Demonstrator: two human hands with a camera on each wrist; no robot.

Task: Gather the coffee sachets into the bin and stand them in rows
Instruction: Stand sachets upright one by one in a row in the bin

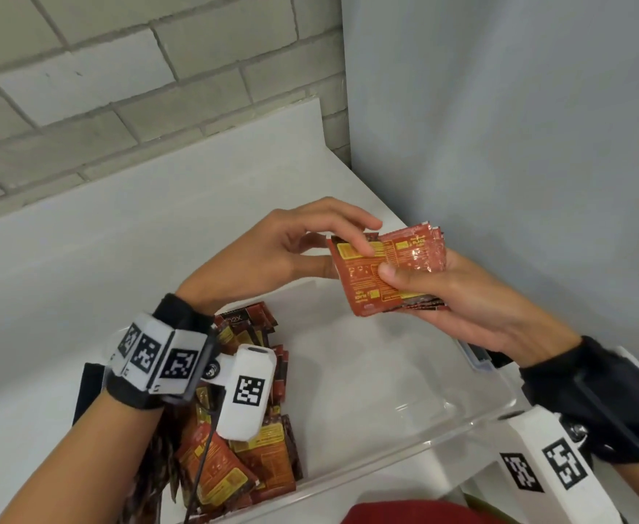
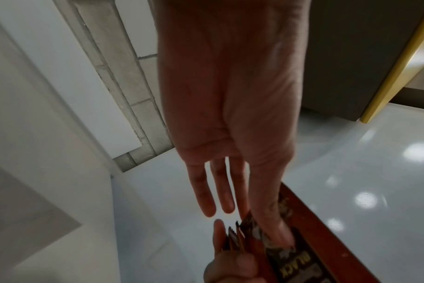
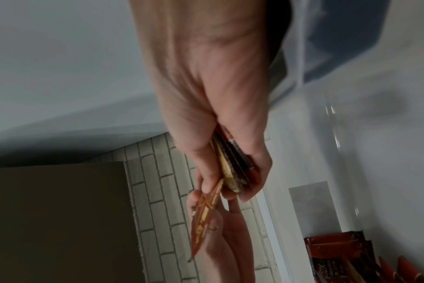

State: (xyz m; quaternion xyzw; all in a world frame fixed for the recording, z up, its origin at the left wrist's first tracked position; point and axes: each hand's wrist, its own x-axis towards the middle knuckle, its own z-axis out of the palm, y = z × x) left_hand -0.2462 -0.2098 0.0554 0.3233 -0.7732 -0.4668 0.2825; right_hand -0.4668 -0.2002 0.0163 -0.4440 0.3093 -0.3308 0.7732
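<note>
Partway—the right hand (image 1: 461, 296) grasps a stack of sachets (image 1: 389, 274), the left hand (image 1: 272, 251) pinches its top one, while sachets (image 1: 257, 459) at the bin's (image 1: 405, 444) nine o'clock lie jumbled, not yet in rows.

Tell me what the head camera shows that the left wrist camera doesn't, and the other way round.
Only the head view shows the clear bin with the sachets piled at its left end, plus both wrist rigs. Only the left wrist view shows the left hand's palm side, a yellow-edged panel and the glossy floor. Both show the left hand touching the stack of sachets that the right hand grips.
</note>
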